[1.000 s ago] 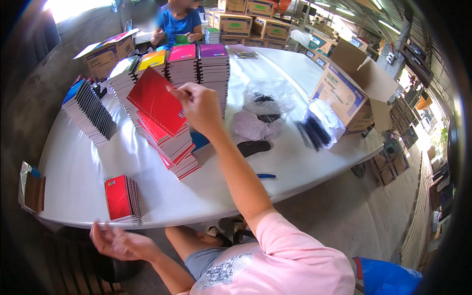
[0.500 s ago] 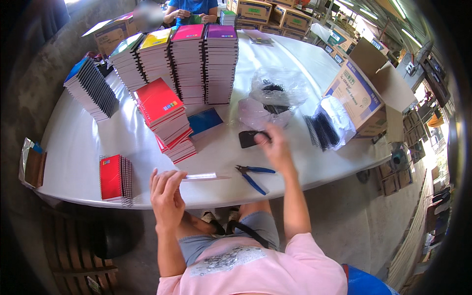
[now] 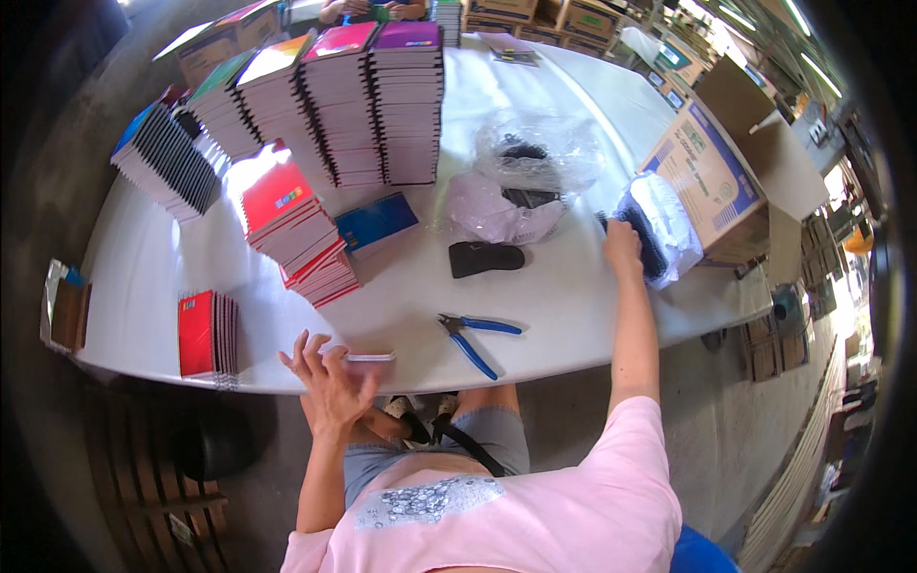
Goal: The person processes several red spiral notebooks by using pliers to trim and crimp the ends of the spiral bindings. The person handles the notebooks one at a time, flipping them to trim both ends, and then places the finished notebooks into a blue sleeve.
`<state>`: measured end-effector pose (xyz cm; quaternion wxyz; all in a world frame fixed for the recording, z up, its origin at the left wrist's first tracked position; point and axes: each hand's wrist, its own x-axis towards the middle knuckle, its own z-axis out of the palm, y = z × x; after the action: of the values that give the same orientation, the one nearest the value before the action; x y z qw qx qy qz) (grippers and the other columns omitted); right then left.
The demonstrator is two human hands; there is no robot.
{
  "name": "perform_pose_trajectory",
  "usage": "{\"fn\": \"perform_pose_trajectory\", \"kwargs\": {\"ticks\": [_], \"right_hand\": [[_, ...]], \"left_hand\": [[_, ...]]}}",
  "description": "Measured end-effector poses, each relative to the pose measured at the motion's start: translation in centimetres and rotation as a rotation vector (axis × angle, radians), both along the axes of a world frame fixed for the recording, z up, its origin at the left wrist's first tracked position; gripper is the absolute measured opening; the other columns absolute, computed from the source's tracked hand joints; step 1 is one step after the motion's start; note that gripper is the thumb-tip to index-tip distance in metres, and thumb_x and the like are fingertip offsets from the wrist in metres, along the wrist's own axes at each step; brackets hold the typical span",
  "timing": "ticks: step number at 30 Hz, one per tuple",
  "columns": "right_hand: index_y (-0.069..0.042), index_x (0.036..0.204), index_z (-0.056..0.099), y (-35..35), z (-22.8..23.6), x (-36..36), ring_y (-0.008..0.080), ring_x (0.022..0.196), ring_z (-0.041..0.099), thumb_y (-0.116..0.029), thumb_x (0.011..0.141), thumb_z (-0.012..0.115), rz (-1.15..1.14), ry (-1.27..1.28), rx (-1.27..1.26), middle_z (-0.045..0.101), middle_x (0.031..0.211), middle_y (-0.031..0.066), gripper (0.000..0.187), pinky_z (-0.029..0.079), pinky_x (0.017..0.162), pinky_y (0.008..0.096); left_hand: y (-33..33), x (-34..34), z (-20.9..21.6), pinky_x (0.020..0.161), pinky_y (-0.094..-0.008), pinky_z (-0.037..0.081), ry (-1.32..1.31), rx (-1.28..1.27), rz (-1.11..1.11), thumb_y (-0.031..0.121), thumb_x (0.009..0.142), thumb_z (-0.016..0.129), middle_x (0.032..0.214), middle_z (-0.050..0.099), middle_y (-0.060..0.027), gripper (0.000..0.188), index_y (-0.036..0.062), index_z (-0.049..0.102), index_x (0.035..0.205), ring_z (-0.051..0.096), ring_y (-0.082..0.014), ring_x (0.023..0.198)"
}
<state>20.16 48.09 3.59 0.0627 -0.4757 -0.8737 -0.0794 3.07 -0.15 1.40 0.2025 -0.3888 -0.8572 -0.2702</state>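
Observation:
My left hand is at the table's near edge with its fingers spread. Beside its fingertips is a thin pad of paper, seen almost edge-on; whether they touch it is unclear. To the right, my right hand reaches into a bundle of black spiral binding coils, fingers closed on the coils at its left side. White plastic wrap partly covers that bundle. Blue-handled cutting pliers lie spread between my hands. Behind them rests a flat black piece, rounded at one end.
Red notebooks stand in a leaning stack, with a blue notebook beside it. Tall stacks of purple and other coloured notebooks rise behind. A small red pile, a clear plastic bag and an open carton surround the work area.
My right hand has moved right, from the flat black piece to the coils. My left hand's fingers have spread. The view has shifted slightly.

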Motion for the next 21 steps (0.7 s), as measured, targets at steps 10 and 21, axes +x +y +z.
{"fn": "perform_pose_trajectory", "kwargs": {"ticks": [10, 21], "right_hand": [[-0.009, 0.127, 0.05, -1.3, 5.1, 1.5, 0.0375, 0.101, 0.056, -0.003, 0.085, 0.045, 0.079, 0.178, 0.186, 0.058, 0.111, 0.0206, 0.043, 0.042, 0.091, 0.0466], [-0.007, 0.104, 0.068, -30.1, 4.6, -7.3, 0.013, 0.078, 0.055, -0.004, 0.083, 0.062, 0.801, 0.667, -0.939, 0.057, 0.09, 0.0067, 0.022, 0.044, 0.069, 0.0245]], "left_hand": [[3.8, -0.4, 0.0, 0.091, -0.0536, 0.027, 0.122, 0.251, 0.09, 0.048, 0.05, 0.078, 0.095, 0.048, -0.0111, 0.06, 0.0076, 0.047, 0.081, 0.042, -0.0349, 0.105], [3.3, -0.6, 0.2, 0.085, -0.0494, 0.028, 0.148, 0.314, 0.076, 0.048, 0.048, 0.078, 0.086, 0.044, -0.0073, 0.053, 0.0116, 0.049, 0.073, 0.042, -0.0297, 0.094]]}}
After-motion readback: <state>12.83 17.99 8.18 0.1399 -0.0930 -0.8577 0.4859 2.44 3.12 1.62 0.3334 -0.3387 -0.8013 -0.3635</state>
